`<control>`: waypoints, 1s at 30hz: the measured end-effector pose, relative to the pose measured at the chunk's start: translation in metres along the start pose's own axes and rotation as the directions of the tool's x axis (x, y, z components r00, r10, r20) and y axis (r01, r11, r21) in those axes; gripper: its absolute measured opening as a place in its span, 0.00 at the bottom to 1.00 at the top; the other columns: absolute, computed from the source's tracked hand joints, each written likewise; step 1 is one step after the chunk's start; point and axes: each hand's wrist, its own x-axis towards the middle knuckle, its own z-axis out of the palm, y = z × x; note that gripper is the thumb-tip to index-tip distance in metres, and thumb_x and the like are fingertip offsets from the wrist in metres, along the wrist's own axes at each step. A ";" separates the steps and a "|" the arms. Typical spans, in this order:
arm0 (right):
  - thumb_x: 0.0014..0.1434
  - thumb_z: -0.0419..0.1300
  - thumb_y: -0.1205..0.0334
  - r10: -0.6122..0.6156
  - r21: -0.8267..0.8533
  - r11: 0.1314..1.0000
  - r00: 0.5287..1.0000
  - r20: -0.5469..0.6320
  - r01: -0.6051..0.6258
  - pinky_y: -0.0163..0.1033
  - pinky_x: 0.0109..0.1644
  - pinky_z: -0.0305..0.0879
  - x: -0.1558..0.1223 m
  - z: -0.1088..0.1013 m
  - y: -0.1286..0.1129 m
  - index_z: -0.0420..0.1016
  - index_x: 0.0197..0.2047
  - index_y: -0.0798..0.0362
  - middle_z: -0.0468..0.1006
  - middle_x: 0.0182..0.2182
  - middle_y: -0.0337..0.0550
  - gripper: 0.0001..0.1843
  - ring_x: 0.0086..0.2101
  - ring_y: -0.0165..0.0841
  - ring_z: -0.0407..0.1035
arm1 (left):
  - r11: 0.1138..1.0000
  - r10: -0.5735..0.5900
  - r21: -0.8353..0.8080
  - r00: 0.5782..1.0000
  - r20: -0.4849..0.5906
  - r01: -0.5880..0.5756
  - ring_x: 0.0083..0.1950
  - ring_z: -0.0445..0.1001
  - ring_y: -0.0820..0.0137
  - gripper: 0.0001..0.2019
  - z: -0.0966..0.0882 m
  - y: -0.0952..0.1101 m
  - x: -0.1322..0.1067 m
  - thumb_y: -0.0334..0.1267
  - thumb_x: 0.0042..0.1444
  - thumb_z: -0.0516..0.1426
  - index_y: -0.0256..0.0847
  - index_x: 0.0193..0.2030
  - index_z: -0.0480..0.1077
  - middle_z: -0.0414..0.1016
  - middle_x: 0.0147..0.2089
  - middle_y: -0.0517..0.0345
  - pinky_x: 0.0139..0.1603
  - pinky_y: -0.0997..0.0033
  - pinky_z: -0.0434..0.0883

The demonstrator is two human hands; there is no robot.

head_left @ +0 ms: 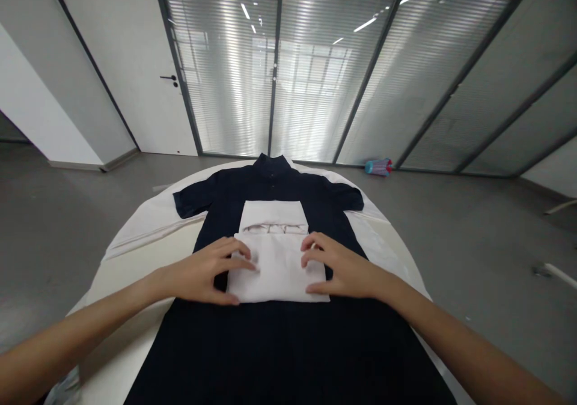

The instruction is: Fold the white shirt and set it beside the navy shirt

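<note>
A white cloth (pixel 277 270), folded into a flat rectangle with a gathered crease across its upper part, lies on a dark navy short-sleeved garment (pixel 288 351). The navy garment is spread out with its collar at the far end and its sleeves to both sides. My left hand (pixel 211 270) rests at the cloth's left edge, fingers apart and curved over it. At the right edge, my right hand (pixel 336 267) has its fingers bent and spread on the cloth. Neither hand is closed round the fabric.
Beneath the navy garment, a white long-sleeved garment (pixel 148 228) covers part of a round cream table (pixel 112 324). A blue and pink bag or bin (pixel 378 167) is on the grey floor by the glass partition (pixel 311 92). Pale furniture legs (pixel 559 274) show at the right.
</note>
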 end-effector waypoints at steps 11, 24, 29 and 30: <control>0.58 0.59 0.70 -0.143 -0.402 0.912 0.983 -0.117 0.085 0.53 0.55 0.69 -0.045 0.044 -0.018 0.74 0.54 0.51 0.78 0.49 0.52 0.20 0.49 0.45 0.72 | 0.951 0.066 0.307 0.990 -0.128 -0.023 0.59 0.71 0.57 0.28 0.041 0.031 -0.030 0.26 0.59 0.55 0.46 0.66 0.64 0.74 0.56 0.47 0.60 0.53 0.70; 0.60 0.61 0.63 -0.163 -0.187 0.977 0.923 -0.348 0.102 0.52 0.51 0.70 -0.031 0.041 0.009 0.69 0.56 0.50 0.77 0.47 0.53 0.20 0.47 0.44 0.73 | 0.968 -0.062 0.209 0.941 -0.331 0.137 0.53 0.77 0.61 0.22 0.049 0.005 -0.029 0.23 0.58 0.50 0.42 0.58 0.68 0.75 0.55 0.47 0.53 0.59 0.77; 0.52 0.64 0.68 -0.146 -0.267 0.960 0.966 -0.214 0.086 0.63 0.63 0.58 -0.027 0.043 0.045 0.56 0.70 0.52 0.60 0.66 0.64 0.43 0.66 0.52 0.54 | 0.986 -0.157 -0.005 0.917 -0.366 0.166 0.54 0.76 0.64 0.20 0.045 -0.002 -0.025 0.24 0.61 0.49 0.43 0.57 0.68 0.75 0.54 0.49 0.54 0.63 0.76; 0.52 0.63 0.71 -0.137 -0.274 0.959 0.969 -0.207 0.077 0.63 0.64 0.57 -0.024 0.042 0.051 0.55 0.71 0.51 0.59 0.67 0.63 0.44 0.68 0.51 0.52 | 0.987 -0.154 -0.021 0.912 -0.379 0.158 0.55 0.76 0.63 0.19 0.043 -0.005 -0.023 0.25 0.62 0.49 0.43 0.57 0.68 0.75 0.54 0.48 0.55 0.62 0.75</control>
